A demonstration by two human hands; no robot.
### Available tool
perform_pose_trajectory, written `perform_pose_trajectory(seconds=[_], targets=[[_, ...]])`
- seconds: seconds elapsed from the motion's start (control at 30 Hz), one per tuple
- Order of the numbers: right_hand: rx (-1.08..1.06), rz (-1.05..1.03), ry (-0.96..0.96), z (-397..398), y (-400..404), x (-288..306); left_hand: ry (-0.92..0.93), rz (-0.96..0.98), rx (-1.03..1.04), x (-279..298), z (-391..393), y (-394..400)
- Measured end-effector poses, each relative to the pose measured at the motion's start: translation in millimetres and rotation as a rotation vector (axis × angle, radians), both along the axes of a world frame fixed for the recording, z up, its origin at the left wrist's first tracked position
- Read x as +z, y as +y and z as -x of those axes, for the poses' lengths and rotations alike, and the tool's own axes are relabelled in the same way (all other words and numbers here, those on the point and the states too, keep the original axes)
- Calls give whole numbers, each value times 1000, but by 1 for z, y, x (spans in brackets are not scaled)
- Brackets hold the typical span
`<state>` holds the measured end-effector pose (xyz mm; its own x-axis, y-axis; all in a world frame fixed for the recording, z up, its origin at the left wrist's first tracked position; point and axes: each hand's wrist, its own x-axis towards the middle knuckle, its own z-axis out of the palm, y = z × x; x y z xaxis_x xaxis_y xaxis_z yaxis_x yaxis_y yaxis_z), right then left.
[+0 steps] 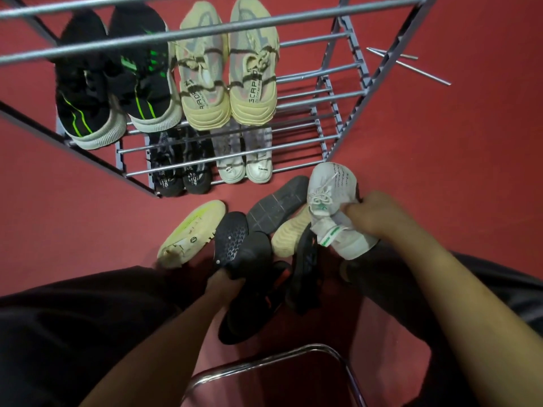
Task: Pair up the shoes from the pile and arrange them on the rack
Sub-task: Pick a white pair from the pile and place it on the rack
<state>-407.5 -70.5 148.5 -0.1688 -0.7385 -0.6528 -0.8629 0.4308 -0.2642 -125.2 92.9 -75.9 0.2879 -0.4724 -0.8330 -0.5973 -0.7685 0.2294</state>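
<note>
A grey metal shoe rack (308,98) stands ahead on the red floor. One shelf holds a black-and-green pair (111,83) and a beige pair (229,69); the shelf below holds a dark pair (182,171) and a white pair (246,165). The pile lies in front of me. My right hand (379,215) grips a white shoe with green marks (332,201) by its collar, lifted above the pile. My left hand (226,282) is closed on a black shoe (249,254) with its sole turned up. A pale yellow shoe (191,233), a grey sole (276,204) and a beige sole (289,236) lie loose.
Two loose metal rods (408,66) lie on the floor right of the rack. A chrome chair frame (293,356) is right below me, between my knees. My dark-clothed legs flank the pile on both sides. Another black shoe (305,265) lies on its side in the pile.
</note>
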Motion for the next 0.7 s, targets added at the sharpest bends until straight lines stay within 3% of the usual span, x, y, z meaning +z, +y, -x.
perform_pose_trajectory(seconds=[0.2,0.4,0.5,0.6,0.7], targets=[[-50,13,-81,-5,2,-4,-171,-31,17,-13,-25,-5],[-94,21,-128,-9,5,-5,-3,26,308,-46,-28,8],[-48,27,-60,-12,7,-2,12,-36,286,-95,-57,22],[-34,18,-93,-19,9,3,-23,-143,239,-62,-65,8],[-41,8,-174,-28,8,5,-42,79,271,-9,-46,-13]])
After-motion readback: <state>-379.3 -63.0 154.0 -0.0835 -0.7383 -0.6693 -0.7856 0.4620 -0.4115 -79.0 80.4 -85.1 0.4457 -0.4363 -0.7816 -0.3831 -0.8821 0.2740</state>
